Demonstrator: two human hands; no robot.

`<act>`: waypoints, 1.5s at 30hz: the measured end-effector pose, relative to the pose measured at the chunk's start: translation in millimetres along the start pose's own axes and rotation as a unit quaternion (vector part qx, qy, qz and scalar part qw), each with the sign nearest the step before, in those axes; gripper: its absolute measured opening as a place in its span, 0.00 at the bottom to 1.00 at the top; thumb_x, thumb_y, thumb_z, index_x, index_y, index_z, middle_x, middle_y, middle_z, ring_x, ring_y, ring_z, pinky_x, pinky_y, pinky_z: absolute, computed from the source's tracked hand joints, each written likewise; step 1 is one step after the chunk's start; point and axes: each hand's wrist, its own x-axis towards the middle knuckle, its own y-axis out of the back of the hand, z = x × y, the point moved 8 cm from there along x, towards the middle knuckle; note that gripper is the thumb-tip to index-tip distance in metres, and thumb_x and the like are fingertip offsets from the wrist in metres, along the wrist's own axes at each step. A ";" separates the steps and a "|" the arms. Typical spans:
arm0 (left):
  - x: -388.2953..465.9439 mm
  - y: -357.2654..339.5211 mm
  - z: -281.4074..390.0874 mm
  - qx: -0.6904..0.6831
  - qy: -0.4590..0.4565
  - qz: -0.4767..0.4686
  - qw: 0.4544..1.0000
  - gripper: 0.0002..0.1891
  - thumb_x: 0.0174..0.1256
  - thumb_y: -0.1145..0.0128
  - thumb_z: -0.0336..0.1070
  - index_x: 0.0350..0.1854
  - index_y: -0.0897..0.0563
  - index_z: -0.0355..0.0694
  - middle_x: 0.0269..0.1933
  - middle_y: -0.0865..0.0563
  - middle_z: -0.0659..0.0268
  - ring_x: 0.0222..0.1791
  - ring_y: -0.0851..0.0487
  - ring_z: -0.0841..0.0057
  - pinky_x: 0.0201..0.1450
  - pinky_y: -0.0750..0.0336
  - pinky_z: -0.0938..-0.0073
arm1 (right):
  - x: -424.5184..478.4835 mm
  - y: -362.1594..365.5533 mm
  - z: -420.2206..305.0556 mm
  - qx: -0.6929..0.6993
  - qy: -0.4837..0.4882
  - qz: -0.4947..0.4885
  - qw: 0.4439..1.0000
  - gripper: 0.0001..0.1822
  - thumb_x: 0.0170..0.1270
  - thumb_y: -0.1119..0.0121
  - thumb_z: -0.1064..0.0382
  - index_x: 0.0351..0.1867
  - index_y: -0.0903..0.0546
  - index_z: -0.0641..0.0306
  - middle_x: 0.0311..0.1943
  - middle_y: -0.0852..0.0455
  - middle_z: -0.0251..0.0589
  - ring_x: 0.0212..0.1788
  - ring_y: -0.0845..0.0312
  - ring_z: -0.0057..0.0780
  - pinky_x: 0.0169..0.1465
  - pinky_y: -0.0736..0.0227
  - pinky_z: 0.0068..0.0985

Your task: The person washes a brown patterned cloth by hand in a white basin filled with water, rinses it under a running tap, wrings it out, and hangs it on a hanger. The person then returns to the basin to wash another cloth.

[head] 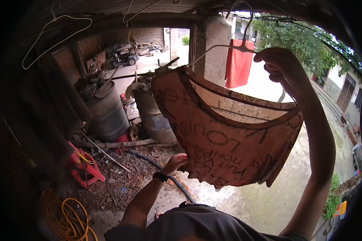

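Note:
A reddish-brown top (217, 141) with dark printed lettering and a wide dark-trimmed neckline hangs before me from a clothes hanger (242, 46). My right hand (282, 67) is raised and pinches the hanger's right arm, just beside its hook. Lower down, my left hand (178, 161), with a dark band at the wrist, grips the left side of the garment near its hem; some fingertips are hidden by the cloth. The hanger's shoulders are partly inside the top. At its upper end, the hook is close to an overhead bar, and whether it rests there I cannot tell.
Another wire hanger (57, 18) hangs at upper left. Two drums (107, 114) stand behind debris, near a red plastic stool (92, 171). A yellow hose (66, 217) lies coiled at lower left, and a dark hose (172, 177) crosses the ground. A red cloth (239, 64) hangs beyond.

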 end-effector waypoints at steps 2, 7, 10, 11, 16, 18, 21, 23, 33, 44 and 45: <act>-0.9 -29.5 -1.8 -0.123 0.080 -0.133 0.980 0.11 0.64 0.41 0.41 0.34 0.21 0.37 0.27 0.18 0.71 0.28 0.21 0.85 0.32 0.26 0.83 | 6.7 12.8 7.7 0.011 -0.004 -0.012 1.000 0.09 0.63 0.47 0.64 0.32 0.20 0.67 0.14 0.47 0.18 0.15 0.56 0.09 0.18 0.61 0.14; 25.2 22.2 5.8 0.037 -0.021 -0.117 0.992 0.11 0.62 0.40 0.41 0.32 0.20 0.38 0.27 0.21 0.76 0.27 0.24 0.87 0.31 0.27 0.82 | 13.1 10.8 -4.7 0.017 -0.046 0.009 0.999 0.08 0.60 0.46 0.65 0.30 0.20 0.67 0.13 0.46 0.19 0.14 0.56 0.09 0.17 0.60 0.15; 39.1 90.9 102.8 0.140 -0.198 0.115 0.963 0.12 0.61 0.40 0.42 0.35 0.19 0.37 0.26 0.18 0.68 0.27 0.22 0.84 0.31 0.26 0.79 | 25.8 10.9 -2.8 0.003 -0.037 0.012 0.999 0.07 0.59 0.45 0.66 0.29 0.19 0.66 0.12 0.45 0.19 0.13 0.56 0.09 0.17 0.60 0.15; 39.0 115.3 147.7 0.124 -0.224 0.221 0.941 0.13 0.61 0.40 0.42 0.35 0.20 0.36 0.26 0.18 0.66 0.27 0.22 0.83 0.32 0.26 0.78 | 34.7 10.6 -3.1 -0.007 -0.033 0.012 0.999 0.07 0.60 0.45 0.65 0.29 0.19 0.66 0.12 0.45 0.19 0.13 0.55 0.09 0.17 0.60 0.15; -7.7 157.1 382.5 0.222 -0.445 0.400 0.770 0.05 0.61 0.46 0.25 0.39 0.22 0.36 0.35 0.19 0.62 0.32 0.20 0.74 0.36 0.27 0.76 | 60.5 15.5 -5.0 -0.045 -0.062 0.049 0.996 0.08 0.61 0.45 0.65 0.30 0.18 0.67 0.13 0.45 0.19 0.13 0.56 0.09 0.16 0.60 0.15; -26.5 145.9 446.4 0.265 -0.504 0.362 0.738 0.06 0.58 0.46 0.23 0.38 0.23 0.36 0.35 0.19 0.61 0.33 0.21 0.73 0.37 0.27 0.76 | 59.5 8.2 7.6 -0.012 -0.079 0.046 0.996 0.07 0.61 0.44 0.66 0.31 0.18 0.67 0.12 0.45 0.20 0.13 0.56 0.10 0.16 0.60 0.16; -39.0 127.1 482.2 0.309 -0.564 0.306 0.702 0.07 0.57 0.46 0.20 0.37 0.23 0.35 0.35 0.20 0.60 0.35 0.21 0.71 0.38 0.28 0.76 | 43.0 3.7 34.3 0.058 -0.152 0.072 0.984 0.07 0.63 0.45 0.67 0.32 0.19 0.69 0.12 0.45 0.20 0.13 0.56 0.11 0.16 0.61 0.16; -39.9 123.3 477.5 0.329 -0.572 0.276 0.699 0.06 0.56 0.46 0.20 0.35 0.23 0.35 0.35 0.21 0.60 0.35 0.21 0.69 0.39 0.28 0.74 | 27.8 7.4 54.1 0.092 -0.205 0.104 0.969 0.09 0.65 0.47 0.67 0.33 0.20 0.71 0.12 0.45 0.20 0.13 0.56 0.10 0.16 0.60 0.16; 15.3 155.9 319.2 0.293 -0.346 0.166 0.876 0.00 0.58 0.46 0.23 0.30 0.24 0.34 0.31 0.22 0.61 0.28 0.23 0.73 0.33 0.29 0.77 | -28.1 140.6 115.7 0.219 -0.230 0.342 0.885 0.15 0.61 0.54 0.68 0.48 0.29 0.74 0.13 0.43 0.24 0.13 0.52 0.13 0.15 0.56 0.13; 6.1 173.4 116.4 0.302 -0.105 0.130 0.939 0.03 0.58 0.46 0.26 0.28 0.23 0.32 0.26 0.25 0.60 0.26 0.25 0.69 0.31 0.30 0.71 | 12.7 291.1 108.8 0.181 -0.111 0.483 0.850 0.11 0.64 0.58 0.70 0.43 0.26 0.74 0.13 0.39 0.22 0.12 0.54 0.12 0.15 0.57 0.13; -1.4 173.0 100.3 0.313 -0.086 0.125 0.938 0.03 0.58 0.46 0.26 0.28 0.23 0.32 0.27 0.24 0.59 0.26 0.25 0.68 0.31 0.30 0.71 | 20.1 303.7 108.2 0.156 -0.102 0.483 0.855 0.12 0.64 0.58 0.70 0.42 0.25 0.74 0.13 0.38 0.23 0.12 0.53 0.12 0.15 0.56 0.13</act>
